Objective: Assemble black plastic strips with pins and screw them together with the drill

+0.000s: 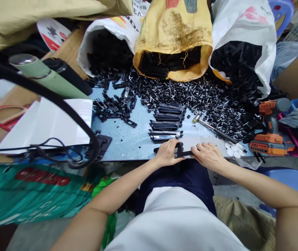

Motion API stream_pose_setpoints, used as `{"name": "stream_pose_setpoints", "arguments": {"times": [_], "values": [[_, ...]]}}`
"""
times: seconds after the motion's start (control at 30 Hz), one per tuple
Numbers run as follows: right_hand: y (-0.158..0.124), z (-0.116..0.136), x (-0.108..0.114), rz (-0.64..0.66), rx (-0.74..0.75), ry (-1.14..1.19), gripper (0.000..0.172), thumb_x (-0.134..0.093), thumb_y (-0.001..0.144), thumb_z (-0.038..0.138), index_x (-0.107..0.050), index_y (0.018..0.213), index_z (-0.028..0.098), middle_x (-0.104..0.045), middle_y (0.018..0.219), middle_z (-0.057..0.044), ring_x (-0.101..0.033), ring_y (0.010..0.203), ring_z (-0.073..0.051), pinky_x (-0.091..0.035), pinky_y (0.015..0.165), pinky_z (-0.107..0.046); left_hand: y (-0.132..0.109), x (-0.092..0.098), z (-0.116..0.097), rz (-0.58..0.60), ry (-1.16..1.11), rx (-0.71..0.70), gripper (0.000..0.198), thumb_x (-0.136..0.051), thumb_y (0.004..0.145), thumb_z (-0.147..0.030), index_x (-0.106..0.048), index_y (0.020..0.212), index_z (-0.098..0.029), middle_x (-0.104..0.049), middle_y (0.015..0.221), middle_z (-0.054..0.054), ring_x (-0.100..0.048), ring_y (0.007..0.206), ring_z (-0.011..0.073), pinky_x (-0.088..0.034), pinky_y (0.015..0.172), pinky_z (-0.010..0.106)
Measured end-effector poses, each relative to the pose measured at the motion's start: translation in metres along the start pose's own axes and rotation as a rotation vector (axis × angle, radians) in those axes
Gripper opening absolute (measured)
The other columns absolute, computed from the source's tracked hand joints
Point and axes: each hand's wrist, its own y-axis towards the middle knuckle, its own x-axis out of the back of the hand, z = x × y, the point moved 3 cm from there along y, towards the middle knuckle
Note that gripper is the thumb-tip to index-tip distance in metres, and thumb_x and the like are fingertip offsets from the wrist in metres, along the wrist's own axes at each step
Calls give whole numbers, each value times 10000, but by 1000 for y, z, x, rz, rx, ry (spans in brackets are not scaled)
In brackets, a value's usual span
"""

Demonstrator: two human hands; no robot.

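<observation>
My left hand (167, 152) and my right hand (208, 155) meet at the near edge of a light blue work surface (128, 139). Both close on a long black plastic part (180, 152) lying between them. Just beyond my hands, a column of similar black assembled parts (166, 122) is laid out in rows. A hammer (214, 128) lies to the right of that column. A big heap of small black pieces with metal pins (211, 97) covers the far half of the surface.
Three open sacks of black parts stand at the back: white (104, 38), yellow (175, 38), white (245, 42). An orange cordless drill (270, 129) lies right. A green bottle (47, 78), white board (49, 122), thick black cable (68, 108) and red scissors (2, 116) lie left.
</observation>
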Motion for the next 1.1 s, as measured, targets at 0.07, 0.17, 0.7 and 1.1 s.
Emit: {"name": "stream_pose_setpoints", "arguments": {"times": [0.07,0.17,0.7,1.1], "values": [[1,-3,1,23,29,-7,283,-327,926,345,-548,1019,194,-602,868,-73,-535,791,-154,-213,624,-273,-1,-3,-3,-9,21,19,550,-586,697,-598,-470,1023,-170,-608,926,89,-623,847,235,-508,710,335],[2,-8,0,34,41,-38,266,-321,929,308,-545,1001,184,-601,875,-79,-539,795,-157,-219,628,-273,-4,-10,-9,-70,97,58,448,-594,726,-523,-495,974,-163,-615,862,80,-625,805,230,-507,683,328],[3,-9,-1,-198,173,-143,245,-312,906,121,-531,1008,161,-583,760,-53,-475,688,-124,-178,591,-292,-10,-11,-11,-157,45,6,348,-522,802,-502,-551,894,-168,-634,805,73,-634,744,195,-497,649,286],[-2,-50,-69,-318,222,41,324,-400,894,416,-605,926,167,-608,787,-43,-476,738,-131,-259,676,-269,81,-14,-23,174,238,-59,264,-476,848,-202,-535,1098,-143,-605,1062,122,-532,1023,234,-412,844,360]]}}
